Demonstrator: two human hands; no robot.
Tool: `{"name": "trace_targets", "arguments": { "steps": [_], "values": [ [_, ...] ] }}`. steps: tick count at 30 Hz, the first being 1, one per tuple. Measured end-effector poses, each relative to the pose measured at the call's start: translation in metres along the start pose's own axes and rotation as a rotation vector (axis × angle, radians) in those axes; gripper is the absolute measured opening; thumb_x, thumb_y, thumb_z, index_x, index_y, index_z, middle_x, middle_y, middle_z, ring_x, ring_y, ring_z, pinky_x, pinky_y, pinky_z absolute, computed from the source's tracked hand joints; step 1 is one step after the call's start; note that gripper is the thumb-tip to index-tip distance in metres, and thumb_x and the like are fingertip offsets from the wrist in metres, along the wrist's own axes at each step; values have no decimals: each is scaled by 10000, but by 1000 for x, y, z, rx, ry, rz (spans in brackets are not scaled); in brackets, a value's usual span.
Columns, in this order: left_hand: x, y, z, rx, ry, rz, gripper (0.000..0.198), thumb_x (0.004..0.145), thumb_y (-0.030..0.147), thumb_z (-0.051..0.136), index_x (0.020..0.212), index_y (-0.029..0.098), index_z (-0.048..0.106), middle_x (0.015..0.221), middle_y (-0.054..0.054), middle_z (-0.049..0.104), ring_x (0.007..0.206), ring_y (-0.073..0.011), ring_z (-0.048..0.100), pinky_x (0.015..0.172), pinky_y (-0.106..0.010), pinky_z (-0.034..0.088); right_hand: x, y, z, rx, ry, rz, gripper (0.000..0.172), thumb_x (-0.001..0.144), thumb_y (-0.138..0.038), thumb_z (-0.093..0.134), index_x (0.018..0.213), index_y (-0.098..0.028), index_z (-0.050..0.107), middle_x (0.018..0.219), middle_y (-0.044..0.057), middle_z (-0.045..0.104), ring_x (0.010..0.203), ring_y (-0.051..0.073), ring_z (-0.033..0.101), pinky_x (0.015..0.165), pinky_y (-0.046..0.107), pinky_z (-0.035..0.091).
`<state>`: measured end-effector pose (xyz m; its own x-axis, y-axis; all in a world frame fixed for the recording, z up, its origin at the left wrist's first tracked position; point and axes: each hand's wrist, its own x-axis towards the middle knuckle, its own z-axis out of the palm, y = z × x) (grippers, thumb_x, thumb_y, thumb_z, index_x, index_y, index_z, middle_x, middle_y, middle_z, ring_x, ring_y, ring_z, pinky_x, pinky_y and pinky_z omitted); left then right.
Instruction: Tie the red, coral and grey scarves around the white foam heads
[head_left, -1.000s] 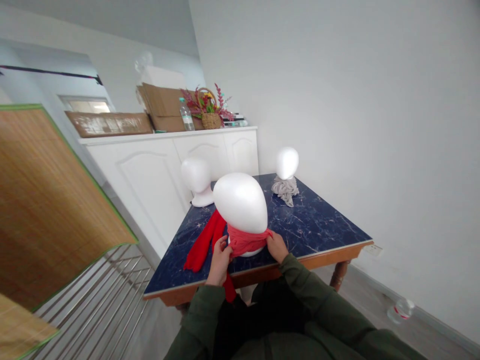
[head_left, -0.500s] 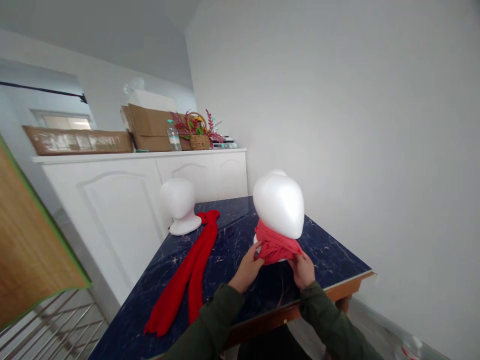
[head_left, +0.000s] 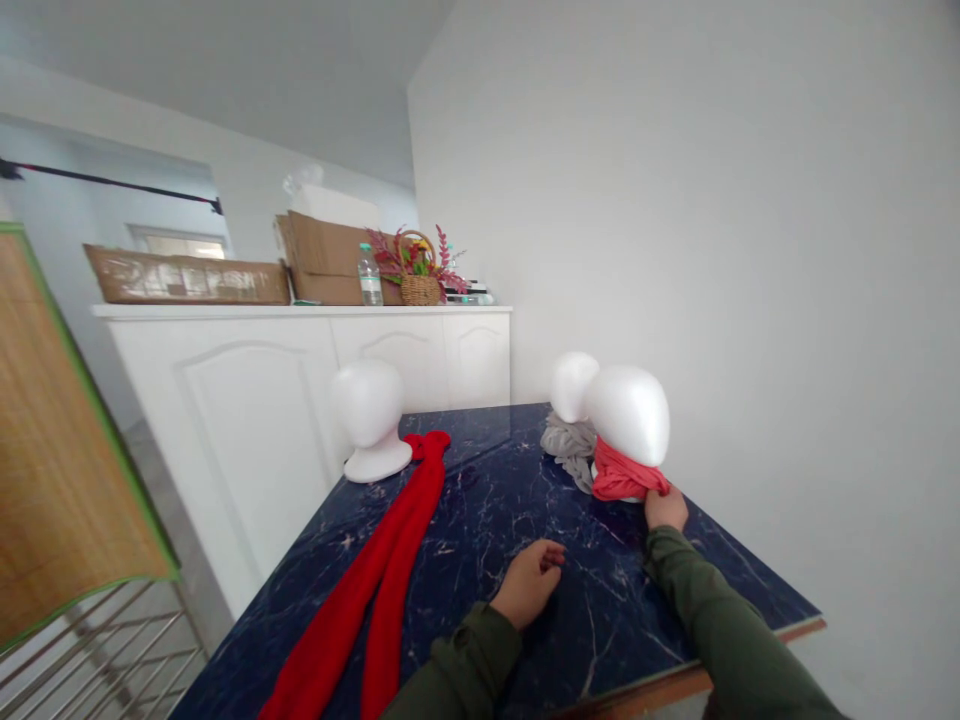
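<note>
A white foam mannequin head point(head_left: 628, 412) with a coral-red scarf point(head_left: 622, 481) wrapped round its neck stands at the right side of the dark blue marble-patterned table point(head_left: 517, 520). My right hand point(head_left: 665, 508) grips the base of that head at the scarf. My left hand point(head_left: 529, 583) rests on the tabletop with loosely curled fingers, holding nothing. A long red scarf point(head_left: 379, 580) lies stretched over the table's left part. Behind the wrapped head stands another foam head point(head_left: 571, 385) with a grey scarf point(head_left: 568, 448). A third, bare foam head point(head_left: 369, 415) stands at the far left.
A white cabinet point(head_left: 300, 370) behind the table carries cardboard boxes point(head_left: 330, 260), a water bottle point(head_left: 368, 277) and a flower basket point(head_left: 418, 272). A bamboo mat point(head_left: 52, 460) and a metal rack point(head_left: 97, 660) are at left. A white wall runs along the right.
The head with the coral scarf has moved away from me to the right, beside the grey-scarfed head, with my right hand on it. My left hand let go and dropped onto the table.
</note>
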<state>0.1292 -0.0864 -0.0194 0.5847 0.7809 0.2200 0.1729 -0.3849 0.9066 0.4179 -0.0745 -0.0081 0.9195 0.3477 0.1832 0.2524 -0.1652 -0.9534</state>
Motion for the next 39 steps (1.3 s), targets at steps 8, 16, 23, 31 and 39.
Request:
{"name": "trace_targets", "arguments": {
  "steps": [8, 16, 23, 31, 39],
  "values": [
    [-5, 12, 4, 2, 20, -20, 290, 667, 108, 445, 934, 148, 550, 893, -72, 602, 780, -154, 547, 724, -276, 426, -12, 1, 1, -213, -15, -49, 436, 654, -266, 531, 1055, -94, 526, 906, 158, 568, 858, 307, 528, 790, 386, 399],
    [-34, 37, -111, 616, 439, -43, 377, 699, 303, 503, 1048, 161, 525, 1092, -143, 517, 1059, -279, 417, 937, -375, 243, -29, 8, -16, -187, 58, -201, 727, 567, -344, 629, 1189, -47, 398, 1104, 188, 464, 1010, 329, 434, 904, 415, 316],
    [-85, 1, -186, 1016, 285, -539, 460, 760, 408, 395, 1090, 98, 478, 1112, -209, 494, 1032, -337, 442, 831, -418, 323, -163, -22, -17, -3, -506, -891, 293, 770, -314, 448, 999, -143, 507, 1008, 117, 495, 948, 234, 459, 789, 362, 419],
    [-127, 4, -206, 902, 216, -545, 188, 661, 241, 542, 807, 123, 556, 857, -135, 590, 862, -262, 539, 755, -328, 364, -343, -93, 31, 111, -1367, -1417, 480, 752, -348, 576, 1177, -168, 444, 1178, 89, 429, 1089, 206, 363, 949, 348, 267],
    [-208, 13, -216, 418, 562, -492, 267, 793, 409, 343, 800, 177, 474, 667, -20, 553, 597, -158, 536, 572, -269, 408, -341, -88, 75, -268, -1040, -1140, 269, 779, -319, 553, 999, -164, 542, 1096, 110, 477, 1027, 249, 399, 901, 480, 226]
  ]
}}
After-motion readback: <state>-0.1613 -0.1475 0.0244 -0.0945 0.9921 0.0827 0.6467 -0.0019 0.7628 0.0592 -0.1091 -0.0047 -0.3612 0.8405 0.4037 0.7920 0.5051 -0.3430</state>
